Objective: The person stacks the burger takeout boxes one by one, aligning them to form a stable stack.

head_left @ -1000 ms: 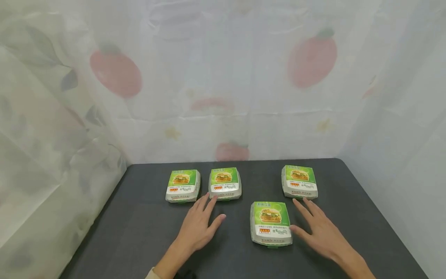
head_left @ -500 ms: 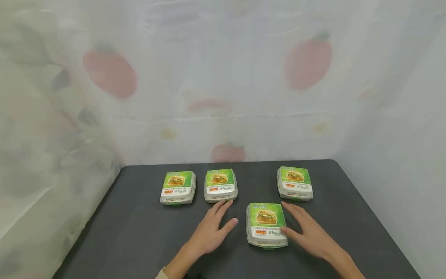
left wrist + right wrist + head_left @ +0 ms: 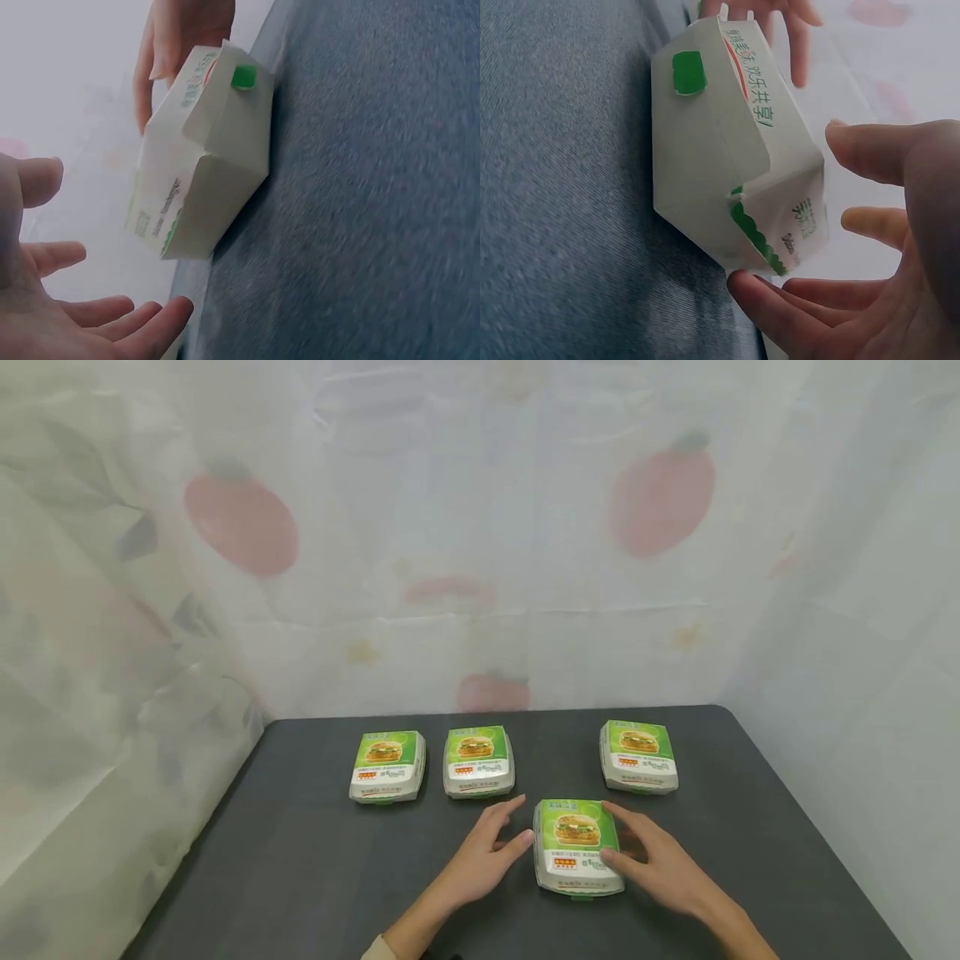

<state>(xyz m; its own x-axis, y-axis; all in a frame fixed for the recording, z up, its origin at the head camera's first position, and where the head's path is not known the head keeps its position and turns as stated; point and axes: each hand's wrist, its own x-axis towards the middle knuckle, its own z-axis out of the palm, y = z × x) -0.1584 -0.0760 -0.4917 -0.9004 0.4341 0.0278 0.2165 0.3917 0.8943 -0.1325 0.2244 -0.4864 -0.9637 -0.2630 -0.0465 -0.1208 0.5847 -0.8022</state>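
A green-and-white burger box [image 3: 576,847], closed, lies on the dark table in the head view, with a burger picture on its lid. My right hand [image 3: 663,864] is at its right side, fingers spread; in the right wrist view a fingertip [image 3: 742,281] reaches the box's lower edge, while the thumb stands off the lid. On the other side, my left hand [image 3: 480,864] is held a little apart, its fingers loosely extended towards the box. The left wrist view shows a gap between that hand's fingers [image 3: 176,311] and the box's side. A green tab [image 3: 244,77] marks the front.
Along the back of the dark table [image 3: 300,860] lie three similar burger boxes: one at left [image 3: 387,767], a second box beside it [image 3: 478,762], and a third box at right [image 3: 638,757]. A pale printed curtain [image 3: 480,527] hangs behind and at both sides.
My left hand has moved right, from in front of the second back box to near the front box. My right hand has come in closer against the front box's right side. The boxes stay put.
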